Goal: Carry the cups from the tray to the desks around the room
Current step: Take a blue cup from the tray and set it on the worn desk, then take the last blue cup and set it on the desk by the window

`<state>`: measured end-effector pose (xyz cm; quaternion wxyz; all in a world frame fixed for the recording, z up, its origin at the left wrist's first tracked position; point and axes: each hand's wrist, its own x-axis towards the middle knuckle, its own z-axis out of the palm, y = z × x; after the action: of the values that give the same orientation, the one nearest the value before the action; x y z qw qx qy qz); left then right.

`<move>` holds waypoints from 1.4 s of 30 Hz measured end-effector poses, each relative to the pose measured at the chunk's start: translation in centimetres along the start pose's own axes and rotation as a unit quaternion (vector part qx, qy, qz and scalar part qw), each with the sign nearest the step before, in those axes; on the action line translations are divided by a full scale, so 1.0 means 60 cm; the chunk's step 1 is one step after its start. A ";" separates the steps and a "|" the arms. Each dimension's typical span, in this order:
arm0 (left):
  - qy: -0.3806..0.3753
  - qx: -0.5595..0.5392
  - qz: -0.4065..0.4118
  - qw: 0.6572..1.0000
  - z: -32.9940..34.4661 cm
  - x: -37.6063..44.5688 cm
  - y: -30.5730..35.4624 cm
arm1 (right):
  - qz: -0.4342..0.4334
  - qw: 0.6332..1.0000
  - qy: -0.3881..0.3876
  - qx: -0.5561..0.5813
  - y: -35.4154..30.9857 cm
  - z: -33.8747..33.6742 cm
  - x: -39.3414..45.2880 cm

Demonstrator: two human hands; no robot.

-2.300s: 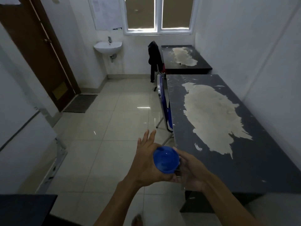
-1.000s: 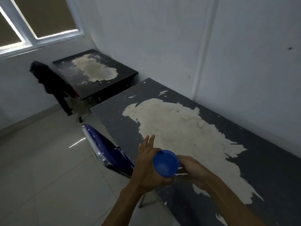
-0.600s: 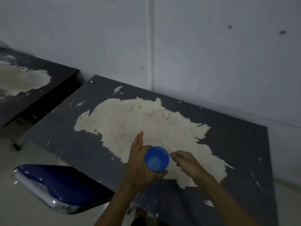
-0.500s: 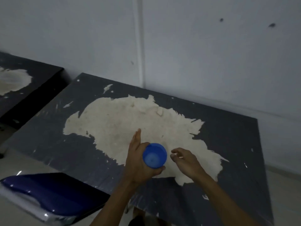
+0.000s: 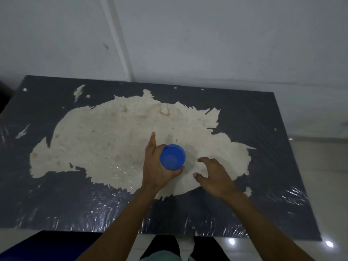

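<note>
Head view, looking down on a dark desk [image 5: 263, 185] set against a pale wall [image 5: 207, 34]. Most of the desk's top layer is peeled away, leaving a large cream patch [image 5: 113, 138] across the middle; the dark remainder looks glossy and wrinkled near the front edge.

I see the left hand [image 5: 158, 164] wrapped around a blue cup [image 5: 172, 159], thumb curled under its near side, index finger pointing straight ahead beside it. The cup is upright, mouth facing the camera, inside looks empty. It sits over the cream patch, right of centre on the desk. I cannot tell whether its base is touching the surface or just above it.

The right hand [image 5: 214, 176] is just beside the cup, not touching it, fingers loosely curled and spread, holding nothing, palm down over the patch.

A blue chair seat [image 5: 47, 245] shows at the lower left, in front of the desk. Light tiled floor [image 5: 329, 176] at right, with bright reflections.
</note>
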<state>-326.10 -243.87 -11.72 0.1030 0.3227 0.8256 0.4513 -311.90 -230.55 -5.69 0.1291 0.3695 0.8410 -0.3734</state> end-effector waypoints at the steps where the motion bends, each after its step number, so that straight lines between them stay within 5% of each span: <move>1: -0.005 0.004 0.003 1.000 0.002 0.004 -0.006 | 0.006 1.000 0.001 0.002 0.000 0.001 0.001; 23: -0.032 -0.009 -0.015 0.999 0.010 0.022 -0.043 | 0.038 0.997 0.047 0.044 0.014 0.009 0.012; 34: -0.071 0.166 -0.023 0.983 -0.019 0.019 -0.022 | 0.033 0.993 0.089 0.077 0.033 -0.003 -0.032; 42: -0.061 0.227 0.077 0.969 -0.027 0.013 0.102 | 0.018 0.984 0.143 0.104 0.086 -0.042 -0.087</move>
<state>-324.74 -242.13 -5.76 0.0422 0.4276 0.8710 0.2383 -304.43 -229.16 -4.11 -0.0251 0.4461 0.8004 -0.3998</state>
